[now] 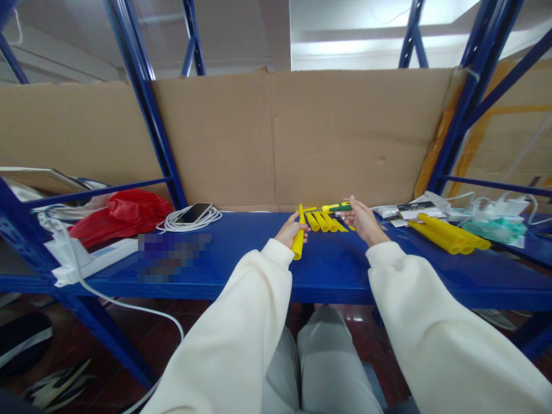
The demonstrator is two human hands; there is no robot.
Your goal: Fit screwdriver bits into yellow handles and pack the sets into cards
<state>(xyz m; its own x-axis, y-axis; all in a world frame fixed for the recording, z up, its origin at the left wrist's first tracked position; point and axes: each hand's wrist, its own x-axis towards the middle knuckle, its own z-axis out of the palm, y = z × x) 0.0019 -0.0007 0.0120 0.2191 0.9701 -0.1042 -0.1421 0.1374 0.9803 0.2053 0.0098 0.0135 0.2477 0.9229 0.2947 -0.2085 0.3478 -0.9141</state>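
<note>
My left hand is closed around a yellow tapered tube, its wide end down toward me and its narrow end up. My right hand grips the green-and-yellow handle of a screwdriver. The screwdriver lies roughly level, its shaft pointing left toward the upper part of the held tube; whether the tip touches it I cannot tell. Behind and between my hands, several yellow tubes lie side by side on the blue shelf.
More yellow tubes lie at the right, near white packets and a green plastic bag. Leftward are a phone on a coiled white cable, a red bag and a white power strip. A cardboard panel stands behind.
</note>
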